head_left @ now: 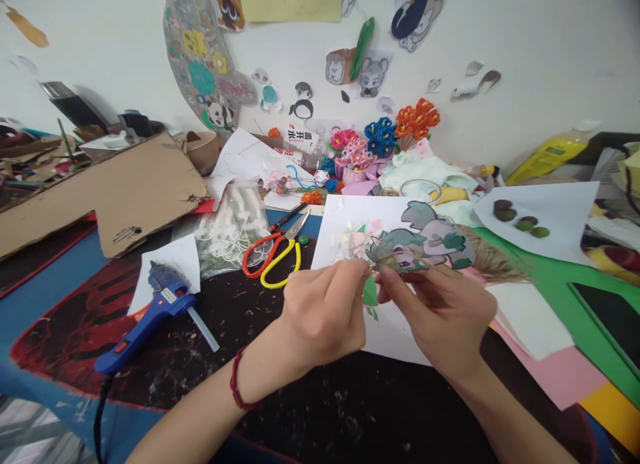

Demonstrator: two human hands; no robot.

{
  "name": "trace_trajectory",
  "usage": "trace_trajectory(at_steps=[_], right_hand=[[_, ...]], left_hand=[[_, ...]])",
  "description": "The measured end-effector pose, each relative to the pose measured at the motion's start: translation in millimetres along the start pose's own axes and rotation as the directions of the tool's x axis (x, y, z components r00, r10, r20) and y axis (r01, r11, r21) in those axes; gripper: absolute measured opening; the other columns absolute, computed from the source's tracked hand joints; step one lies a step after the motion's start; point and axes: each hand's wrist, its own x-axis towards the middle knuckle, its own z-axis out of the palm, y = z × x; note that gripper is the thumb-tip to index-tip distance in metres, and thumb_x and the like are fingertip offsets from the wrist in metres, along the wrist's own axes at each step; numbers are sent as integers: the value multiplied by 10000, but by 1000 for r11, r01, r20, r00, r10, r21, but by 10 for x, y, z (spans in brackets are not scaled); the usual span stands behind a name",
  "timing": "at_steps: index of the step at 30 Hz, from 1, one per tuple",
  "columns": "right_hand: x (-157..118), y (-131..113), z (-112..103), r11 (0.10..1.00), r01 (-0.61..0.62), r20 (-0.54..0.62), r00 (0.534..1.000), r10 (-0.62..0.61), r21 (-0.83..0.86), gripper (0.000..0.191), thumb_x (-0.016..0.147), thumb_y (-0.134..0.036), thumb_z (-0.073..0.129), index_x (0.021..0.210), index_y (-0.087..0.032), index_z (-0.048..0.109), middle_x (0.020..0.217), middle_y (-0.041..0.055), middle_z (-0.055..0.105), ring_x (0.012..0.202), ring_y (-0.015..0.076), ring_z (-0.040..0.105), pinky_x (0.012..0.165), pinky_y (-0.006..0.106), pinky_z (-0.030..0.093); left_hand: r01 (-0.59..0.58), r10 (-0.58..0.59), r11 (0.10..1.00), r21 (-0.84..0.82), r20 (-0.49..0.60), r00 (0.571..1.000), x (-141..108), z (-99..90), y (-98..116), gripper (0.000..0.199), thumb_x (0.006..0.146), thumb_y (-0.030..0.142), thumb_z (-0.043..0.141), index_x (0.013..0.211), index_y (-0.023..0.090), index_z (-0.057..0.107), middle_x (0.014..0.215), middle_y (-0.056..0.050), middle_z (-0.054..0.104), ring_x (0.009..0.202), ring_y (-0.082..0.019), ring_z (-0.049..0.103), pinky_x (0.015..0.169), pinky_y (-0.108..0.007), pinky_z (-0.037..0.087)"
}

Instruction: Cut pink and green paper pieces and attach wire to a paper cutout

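A grey-green cartoon animal paper cutout (pixel 407 241) is held up over a white sheet (pixel 400 331). My right hand (pixel 445 311) grips its lower edge, thumb in front and fingers behind. Close against the cutout's left end, my left hand (pixel 325 311) is closed in a pinch. Its fingertips are turned away, so whatever they hold is hidden. Beneath the hands, a green paper leaf (pixel 370 292) and small pink and green scraps (pixel 357 241) lie on the sheet. A red cord bracelet (pixel 237 383) circles the left wrist.
A blue hot glue gun (pixel 155 317) with a lit red light rests at the left on white paper, its cord trailing off the front. Scissors (pixel 280 254) with red and yellow handles lie beyond my left hand. Cardboard (pixel 145 191), pipe-cleaner flowers (pixel 355 151) and a phone (pixel 607 321) surround the workspace.
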Motion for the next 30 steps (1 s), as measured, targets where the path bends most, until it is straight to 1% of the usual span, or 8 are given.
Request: trace_trajectory(at_steps=[4, 6, 10, 12, 15, 18, 25, 30], right_hand=[[1, 15, 21, 986, 129, -7, 991, -130, -104, 144, 817, -191, 692, 676, -189, 664, 604, -25, 682, 534, 104, 612, 533, 242, 446], [0, 24, 28, 981, 152, -12, 988, -154, -117, 121, 816, -187, 691, 697, -184, 671, 627, -14, 690, 568, 115, 627, 555, 245, 458], [-2, 29, 16, 997, 56, -15, 998, -57, -58, 159, 813, -187, 696, 660, -195, 655, 550, -45, 652, 486, 91, 580, 502, 239, 424], [2, 22, 8, 1000, 5, -15, 1000, -5, -25, 186, 815, -189, 692, 636, -197, 644, 541, -49, 648, 476, 90, 578, 487, 240, 419], [9, 7, 6, 999, -32, -8, 999, 32, 27, 203, 814, -179, 688, 619, -200, 635, 543, -51, 646, 478, 90, 584, 477, 237, 425], [10, -4, 4, 998, -39, -11, 999, 40, 51, 208, 811, -172, 687, 613, -202, 632, 545, -54, 645, 477, 88, 584, 469, 232, 428], [-7, 3, -7, 1000, -14, -12, 1000, 14, 15, 198, 813, -180, 687, 623, -199, 636, 542, -52, 646, 485, 95, 591, 485, 242, 429], [1, 3, -4, 1000, 1, 3, 1000, -1, 16, 204, 814, -187, 686, 617, -201, 635, 556, -48, 653, 492, 102, 596, 492, 252, 428]], left_hand=[[-34, 34, 999, 18, 4, 999, -27, 24, -13, 118, 806, 69, 515, 782, 142, 604, 621, 5, 657, 456, -94, 541, 415, -254, 339], [-30, 30, 999, 22, 13, 999, -26, 21, -6, 120, 808, 69, 513, 793, 141, 609, 623, 6, 658, 452, -94, 534, 415, -255, 337], [21, -21, 1000, 12, 16, 1000, 9, -17, 27, 121, 805, 63, 530, 791, 151, 613, 587, 30, 635, 465, -81, 540, 442, -226, 366], [44, -44, 999, 16, 30, 999, 28, -38, 41, 122, 804, 61, 535, 785, 151, 616, 567, 38, 620, 457, -75, 528, 441, -216, 364], [56, -56, 998, 20, 39, 998, 41, -52, 47, 123, 804, 64, 535, 790, 151, 622, 552, 41, 606, 453, -72, 517, 433, -209, 354], [53, -53, 999, 15, 38, 998, 37, -47, 39, 128, 795, 58, 537, 794, 152, 624, 553, 42, 605, 445, -71, 507, 427, -212, 348], [17, -17, 1000, -12, 10, 1000, 18, -17, 11, 125, 796, 59, 533, 784, 158, 608, 555, 44, 595, 444, -72, 510, 426, -213, 364], [21, -21, 1000, -7, 18, 1000, 9, -12, 11, 127, 810, 62, 521, 798, 157, 605, 578, 35, 616, 454, -74, 526, 436, -211, 375]])
